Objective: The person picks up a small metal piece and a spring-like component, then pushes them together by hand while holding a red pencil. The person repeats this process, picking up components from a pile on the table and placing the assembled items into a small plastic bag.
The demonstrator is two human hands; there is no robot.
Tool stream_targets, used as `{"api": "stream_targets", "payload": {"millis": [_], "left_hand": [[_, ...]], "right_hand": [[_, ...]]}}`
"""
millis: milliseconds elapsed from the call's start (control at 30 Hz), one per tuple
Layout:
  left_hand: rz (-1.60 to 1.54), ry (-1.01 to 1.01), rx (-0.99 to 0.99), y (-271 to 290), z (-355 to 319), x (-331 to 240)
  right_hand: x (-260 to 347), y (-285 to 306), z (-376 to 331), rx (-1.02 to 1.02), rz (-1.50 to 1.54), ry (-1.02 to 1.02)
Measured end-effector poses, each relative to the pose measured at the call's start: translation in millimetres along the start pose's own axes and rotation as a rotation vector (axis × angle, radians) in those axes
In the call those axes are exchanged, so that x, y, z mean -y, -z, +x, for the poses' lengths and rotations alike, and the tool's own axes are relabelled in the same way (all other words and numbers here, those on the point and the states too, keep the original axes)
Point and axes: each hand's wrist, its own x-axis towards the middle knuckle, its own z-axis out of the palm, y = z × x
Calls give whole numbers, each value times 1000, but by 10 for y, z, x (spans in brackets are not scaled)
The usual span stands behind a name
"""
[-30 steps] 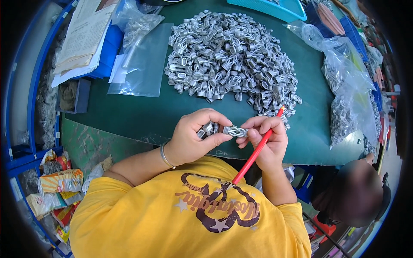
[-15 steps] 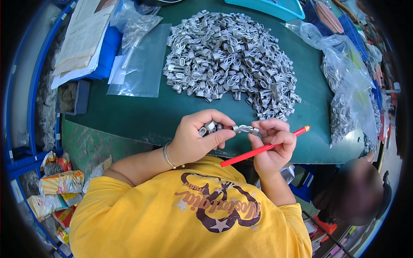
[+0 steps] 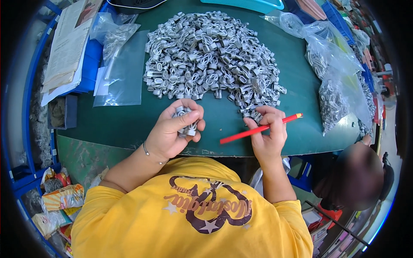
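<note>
While the left hand point(image 3: 169, 130) curls around several grey metal loops point(image 3: 188, 130) near the front edge of the surface point(image 3: 112, 124), the right hand's point(image 3: 269, 144) grip, thumb and forefinger parted at the heap point(image 3: 206, 56), clasps a red pencil point(image 3: 238, 136).

green table point(image 3: 116, 124) | blue shelf frame point(image 3: 27, 103), left | scuffed green floor point(image 3: 81, 155)
</note>
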Motion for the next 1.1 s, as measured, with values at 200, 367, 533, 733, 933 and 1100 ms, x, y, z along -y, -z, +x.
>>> {"api": "stream_targets", "payload": {"millis": [200, 367, 533, 733, 933, 1100], "left_hand": [[85, -22, 85, -74, -30, 101], [752, -197, 16, -129, -105, 78], [943, -524, 44, -162, -64, 146], [1070, -637, 124, -54, -50, 91], [1037, -582, 120, -95, -93, 28], [1015, -719, 222, -164, -84, 7]], "right_hand": [[-57, -144, 86, 147, -95, 164], [127, -160, 117, 7, 178, 64], [424, -106, 100, 113, 1004, -565], [411, -115, 79, 204, 1226, -750], [289, -163, -9, 235, 1213, -671], [231, -271, -110, 220, 1319, -507]]}}
